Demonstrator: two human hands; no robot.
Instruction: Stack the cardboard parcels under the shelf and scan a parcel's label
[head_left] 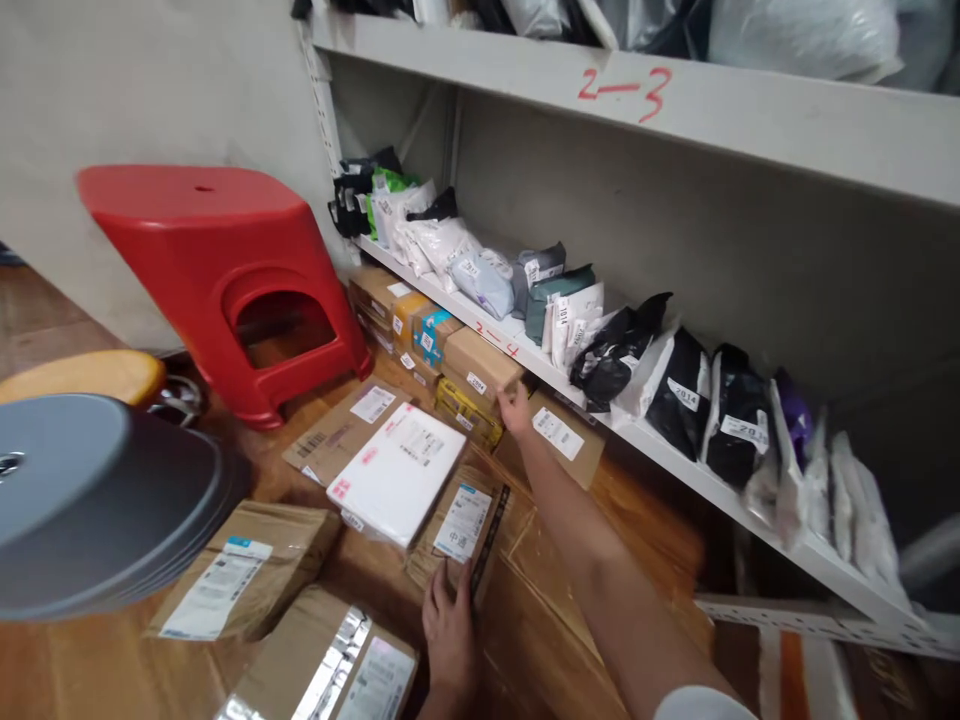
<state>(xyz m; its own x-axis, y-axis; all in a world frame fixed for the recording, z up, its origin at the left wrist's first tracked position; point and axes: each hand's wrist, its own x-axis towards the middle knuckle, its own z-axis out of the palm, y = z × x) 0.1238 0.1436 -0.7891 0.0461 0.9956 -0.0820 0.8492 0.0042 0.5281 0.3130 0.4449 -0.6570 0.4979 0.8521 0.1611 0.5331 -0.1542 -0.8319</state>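
My left hand (448,628) rests with its fingertips at the near edge of a brown taped parcel (487,520) with a white label. Its fingers are stretched and a little apart, not wrapped round it. My right arm reaches under the lower shelf. There my right hand (514,410) has its thumb and finger at the right end of a long cardboard box (480,362), which sits on a yellow-taped box (469,412). A flat white package (397,470) lies between the hands and a red stool. Behind my right wrist leans a labelled cardboard box (566,435).
The shelf edge (540,362), marked 2-4, runs above my right hand and carries several bagged parcels. At left stand the red stool (202,220) and a grey stool (97,500). More brown parcels (277,540) lie on the wooden floor before me.
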